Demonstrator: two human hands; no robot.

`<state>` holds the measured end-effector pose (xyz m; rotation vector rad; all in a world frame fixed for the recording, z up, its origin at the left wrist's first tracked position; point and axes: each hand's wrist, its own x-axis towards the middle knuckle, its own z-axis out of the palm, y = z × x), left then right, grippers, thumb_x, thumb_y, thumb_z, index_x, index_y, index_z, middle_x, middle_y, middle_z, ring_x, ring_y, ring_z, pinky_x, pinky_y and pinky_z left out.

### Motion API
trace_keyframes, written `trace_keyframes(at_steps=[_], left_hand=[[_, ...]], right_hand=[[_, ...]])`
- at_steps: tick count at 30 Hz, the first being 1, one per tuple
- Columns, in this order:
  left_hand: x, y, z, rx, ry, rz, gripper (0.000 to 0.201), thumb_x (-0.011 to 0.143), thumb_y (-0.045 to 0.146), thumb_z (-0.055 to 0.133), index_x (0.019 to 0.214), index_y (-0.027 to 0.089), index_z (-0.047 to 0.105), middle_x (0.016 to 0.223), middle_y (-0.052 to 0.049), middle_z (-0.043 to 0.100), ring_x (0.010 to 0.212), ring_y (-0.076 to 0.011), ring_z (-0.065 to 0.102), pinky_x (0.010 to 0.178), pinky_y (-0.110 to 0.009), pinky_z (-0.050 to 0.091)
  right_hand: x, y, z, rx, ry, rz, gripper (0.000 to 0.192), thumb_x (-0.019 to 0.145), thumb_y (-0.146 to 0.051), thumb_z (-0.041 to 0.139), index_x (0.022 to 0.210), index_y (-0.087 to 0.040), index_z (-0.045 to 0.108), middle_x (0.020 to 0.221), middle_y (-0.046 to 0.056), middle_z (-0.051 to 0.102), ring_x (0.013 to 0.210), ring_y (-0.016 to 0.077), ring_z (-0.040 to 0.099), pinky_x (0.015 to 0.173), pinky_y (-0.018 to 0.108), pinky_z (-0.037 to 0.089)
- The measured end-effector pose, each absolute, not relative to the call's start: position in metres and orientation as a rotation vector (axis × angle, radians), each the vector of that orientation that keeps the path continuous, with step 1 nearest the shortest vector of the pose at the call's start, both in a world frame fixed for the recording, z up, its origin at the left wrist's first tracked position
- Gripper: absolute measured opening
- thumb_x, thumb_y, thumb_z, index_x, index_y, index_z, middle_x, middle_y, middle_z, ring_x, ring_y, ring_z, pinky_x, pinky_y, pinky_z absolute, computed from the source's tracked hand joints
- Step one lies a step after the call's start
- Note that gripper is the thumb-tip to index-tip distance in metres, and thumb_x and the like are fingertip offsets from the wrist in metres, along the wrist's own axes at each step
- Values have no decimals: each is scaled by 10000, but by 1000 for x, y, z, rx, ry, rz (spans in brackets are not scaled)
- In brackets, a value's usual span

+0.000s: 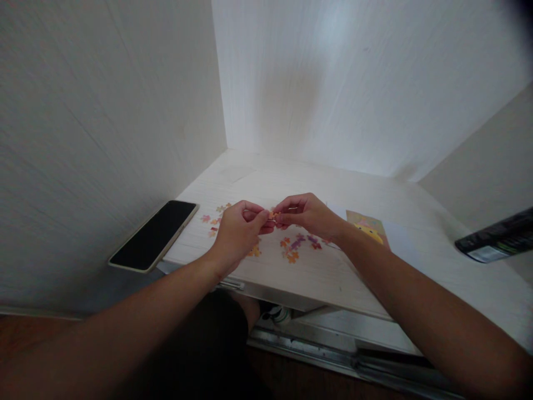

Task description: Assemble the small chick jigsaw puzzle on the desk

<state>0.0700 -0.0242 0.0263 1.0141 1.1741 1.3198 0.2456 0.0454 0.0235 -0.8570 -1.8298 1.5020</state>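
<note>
Over the white tabletop my left hand and my right hand meet, fingertips closed on small orange puzzle pieces between them. Whether these are one piece or two joined ones I cannot tell. Loose puzzle pieces in orange, purple and red lie on the table just below my right hand. More pinkish and yellow pieces are spread to the left of my left hand, partly hidden by it. A few yellow pieces show under my left wrist.
A phone with a dark screen lies at the table's left edge. Past my right forearm is a card with a yellow figure on white paper. A black can stands at the far right. White walls enclose the back and left.
</note>
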Motion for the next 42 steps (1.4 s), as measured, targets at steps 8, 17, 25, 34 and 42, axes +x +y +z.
trace_keyframes(at_steps=[8, 17, 25, 34, 42], left_hand=[[68, -22, 25, 1123, 1200, 1338, 143, 818, 176, 703, 816, 140, 565, 715, -57, 726, 672, -174, 727, 719, -339, 624], [69, -24, 22, 1129, 1146, 1370, 158, 811, 189, 707, 825, 148, 555, 718, -43, 717, 691, -182, 728, 713, -354, 631], [68, -24, 23, 1133, 1139, 1368, 177, 802, 217, 721, 822, 146, 561, 729, -43, 714, 698, -181, 727, 713, -348, 630], [67, -27, 21, 1084, 1117, 1319, 216, 781, 235, 760, 816, 125, 577, 736, -53, 724, 699, -163, 729, 731, -307, 620], [65, -27, 19, 1116, 1103, 1262, 292, 719, 231, 809, 878, 136, 583, 743, -40, 721, 673, -162, 713, 686, -308, 602]], right_hand=[[246, 47, 23, -821, -1821, 1522, 300, 678, -347, 841, 866, -156, 705, 768, 32, 731, 651, 122, 655, 627, 272, 536], [248, 48, 20, -808, -1762, 1577, 273, 688, -322, 838, 871, -167, 709, 798, 28, 729, 706, 130, 671, 673, 283, 549], [247, 47, 21, -810, -1754, 1576, 272, 699, -339, 830, 882, -163, 733, 811, 36, 741, 719, 132, 683, 704, 292, 567], [245, 45, 25, -898, -1775, 1500, 312, 646, -343, 862, 840, -151, 710, 721, 23, 720, 615, 122, 663, 596, 267, 560], [245, 44, 27, -863, -1872, 1479, 321, 667, -371, 842, 845, -138, 711, 726, 48, 735, 647, 147, 684, 624, 290, 569]])
